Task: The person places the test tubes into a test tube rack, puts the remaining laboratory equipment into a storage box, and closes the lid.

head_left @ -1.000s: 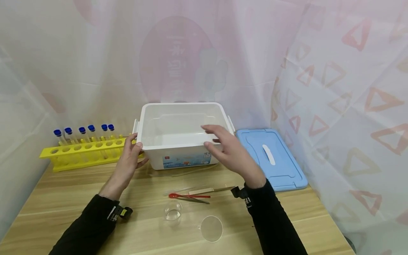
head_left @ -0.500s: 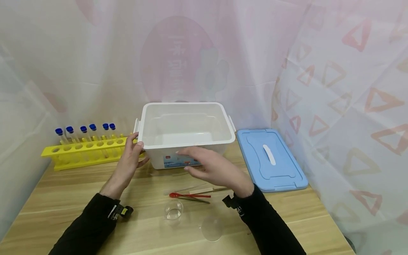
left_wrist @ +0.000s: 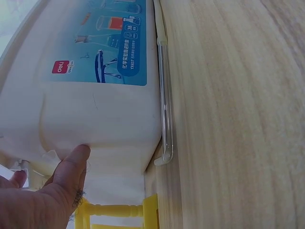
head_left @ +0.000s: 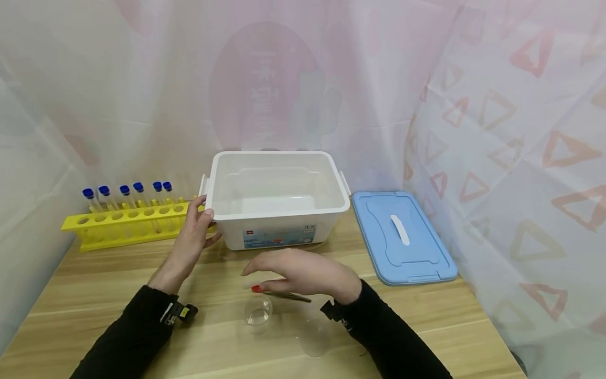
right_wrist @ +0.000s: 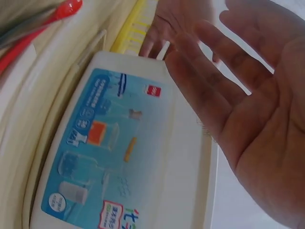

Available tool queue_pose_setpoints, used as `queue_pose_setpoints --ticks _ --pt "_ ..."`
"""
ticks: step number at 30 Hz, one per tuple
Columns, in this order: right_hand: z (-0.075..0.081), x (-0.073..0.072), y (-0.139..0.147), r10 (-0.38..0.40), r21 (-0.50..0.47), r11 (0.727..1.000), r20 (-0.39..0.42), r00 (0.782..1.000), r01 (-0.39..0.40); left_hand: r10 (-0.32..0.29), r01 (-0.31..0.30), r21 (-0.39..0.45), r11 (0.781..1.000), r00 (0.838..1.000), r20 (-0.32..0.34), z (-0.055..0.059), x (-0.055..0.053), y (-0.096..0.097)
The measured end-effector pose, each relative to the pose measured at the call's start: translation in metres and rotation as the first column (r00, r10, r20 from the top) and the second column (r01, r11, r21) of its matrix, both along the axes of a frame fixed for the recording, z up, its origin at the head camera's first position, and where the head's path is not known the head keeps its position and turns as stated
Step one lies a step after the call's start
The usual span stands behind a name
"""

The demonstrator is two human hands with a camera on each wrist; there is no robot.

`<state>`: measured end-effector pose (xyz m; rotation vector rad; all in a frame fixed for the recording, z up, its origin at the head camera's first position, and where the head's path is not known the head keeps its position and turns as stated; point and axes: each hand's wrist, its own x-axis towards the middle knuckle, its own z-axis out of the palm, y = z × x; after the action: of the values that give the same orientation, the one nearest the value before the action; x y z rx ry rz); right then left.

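Observation:
My left hand (head_left: 189,237) holds the left front corner of a white plastic storage box (head_left: 274,231), close to its side handle. In the left wrist view one of its fingers (left_wrist: 76,160) lies against the box wall. My right hand (head_left: 303,273), fingers extended and holding nothing, hovers in front of the box. Below it lie a red spoon (head_left: 256,288), mostly hidden, and a thin dark metal tool (head_left: 289,296). Nearby are a small clear beaker (head_left: 258,311) and a clear round piece (head_left: 314,339). A bent glass tube (left_wrist: 166,105) with rubber tubing lies along the box's base.
A yellow test tube rack (head_left: 132,226) with several blue-capped tubes stands left of the box. The blue lid (head_left: 409,237) with a white handle lies to the right. Printed curtains (head_left: 270,79) enclose the wooden table (head_left: 213,347) behind and at the sides.
My right hand has moved from above the box's right front rim down and left, towards the tools on the table. The left hand stays at the box corner.

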<state>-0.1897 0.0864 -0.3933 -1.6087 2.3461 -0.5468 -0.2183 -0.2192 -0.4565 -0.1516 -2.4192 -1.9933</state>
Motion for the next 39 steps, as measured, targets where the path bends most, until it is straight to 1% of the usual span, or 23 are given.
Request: queue_pose_setpoints --ticks 3,6,11,14,16,25,32,39 --pt "-0.006 0.002 -0.005 0.023 0.033 0.999 -0.023 0.999 -0.022 -0.002 0.002 -0.003 1.0 1.0 -0.002 0.0 0.0 0.0" --pt "-0.01 0.003 -0.009 0.024 0.089 0.996 -0.029 0.999 -0.022 -0.003 0.003 -0.002 1.0 1.0 -0.008 -0.001 0.0 0.001" --pt "-0.017 0.005 -0.014 0.024 0.18 0.983 0.013 1.0 -0.026 -0.001 0.001 -0.001 1.0 1.0 -0.013 -0.001 -0.001 0.001" --pt "-0.02 0.006 -0.016 0.017 0.205 0.978 0.039 0.999 -0.024 0.0 0.0 -0.003 1.0 1.0 -0.011 0.0 -0.001 0.001" --pt "-0.022 0.006 -0.016 0.007 0.217 0.976 0.03 1.0 -0.013 -0.001 0.001 -0.003 1.0 1.0 -0.009 0.0 -0.001 0.001" --pt "-0.027 0.001 -0.015 -0.011 0.205 0.979 0.024 1.0 0.006 -0.001 0.001 -0.002 1.0 1.0 -0.005 0.001 -0.001 0.001" --pt "-0.031 -0.002 -0.011 -0.045 0.2 0.979 0.007 0.999 0.042 -0.005 0.005 -0.009 1.0 1.0 -0.003 0.001 -0.001 0.0" --pt "-0.03 -0.006 -0.007 -0.082 0.182 0.98 0.029 0.996 0.075 -0.008 0.008 -0.01 1.0 1.0 0.0 0.0 0.0 0.0"
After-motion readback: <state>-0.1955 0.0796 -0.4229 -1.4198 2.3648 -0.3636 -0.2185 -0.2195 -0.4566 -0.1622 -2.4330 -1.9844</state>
